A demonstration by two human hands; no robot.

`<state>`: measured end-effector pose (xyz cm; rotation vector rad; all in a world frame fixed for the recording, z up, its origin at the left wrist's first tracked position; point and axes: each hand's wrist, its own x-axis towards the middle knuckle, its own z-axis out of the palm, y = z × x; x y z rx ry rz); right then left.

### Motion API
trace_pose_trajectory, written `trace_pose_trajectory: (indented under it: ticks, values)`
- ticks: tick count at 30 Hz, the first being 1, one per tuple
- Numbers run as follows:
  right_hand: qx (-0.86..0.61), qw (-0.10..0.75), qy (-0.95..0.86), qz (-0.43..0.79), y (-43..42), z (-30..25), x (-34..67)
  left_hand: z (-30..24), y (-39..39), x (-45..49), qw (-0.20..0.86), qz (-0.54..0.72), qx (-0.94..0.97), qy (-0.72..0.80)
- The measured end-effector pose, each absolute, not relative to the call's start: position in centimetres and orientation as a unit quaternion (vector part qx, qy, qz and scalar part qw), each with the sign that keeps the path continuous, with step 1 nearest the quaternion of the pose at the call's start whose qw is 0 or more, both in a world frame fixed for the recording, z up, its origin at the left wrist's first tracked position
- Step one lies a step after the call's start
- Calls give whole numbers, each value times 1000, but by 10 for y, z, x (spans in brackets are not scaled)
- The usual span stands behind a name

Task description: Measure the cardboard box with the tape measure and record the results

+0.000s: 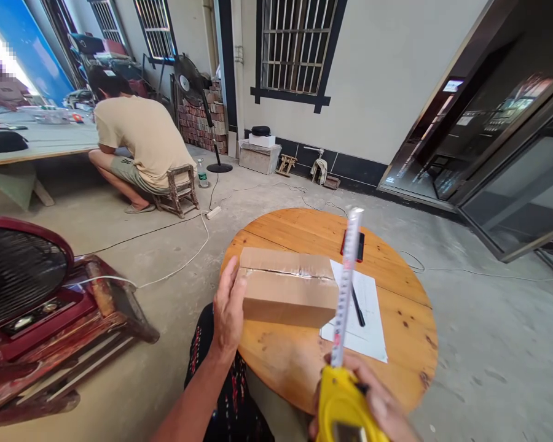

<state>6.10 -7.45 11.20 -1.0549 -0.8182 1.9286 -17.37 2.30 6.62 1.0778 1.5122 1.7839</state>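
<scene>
Beneath the cardboard box (288,298) spreads a round wooden table (400,307), its near rim partly covered by the person's arms. From below and left of the box, one forearm slants up to it; the left hand (228,310) is set against the box's left end, back of the hand showing, fingers extended and pointing away from the body, laid on the cardboard, not wrapped around it. Nearer than the box and to its right, the right hand (380,402) is curled, its fingers clamped on a yellow tape measure (343,399). The box lies lengthwise across, directly beside the left fingers, a shiny seam running along its top. Right of the box is a sheet of paper (371,319); whether it runs under the cardboard I cannot tell. The tape's case sits between the right fingers, cut off at the bottom of the view; its blade (343,313) rises past the box's right end, the markings too blurred to read. Beyond the box's far right corner, a dark, red-edged object (360,247) is partly hidden by the blade. Smallest, a black pen (358,309) lies on the paper, right of the box.
</scene>
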Motion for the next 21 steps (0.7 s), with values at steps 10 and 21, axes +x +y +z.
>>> trace_pose_trajectory:
  ticks: [10, 21]
  values:
    - [-483, 489, -376, 622, -28, 97, 76, 13, -9, -193, 328, 564, 481, 585]
    - [-406, 522, -386, 643, 41, 136, 62, 52, 6, -203, 251, 536, 477, 650]
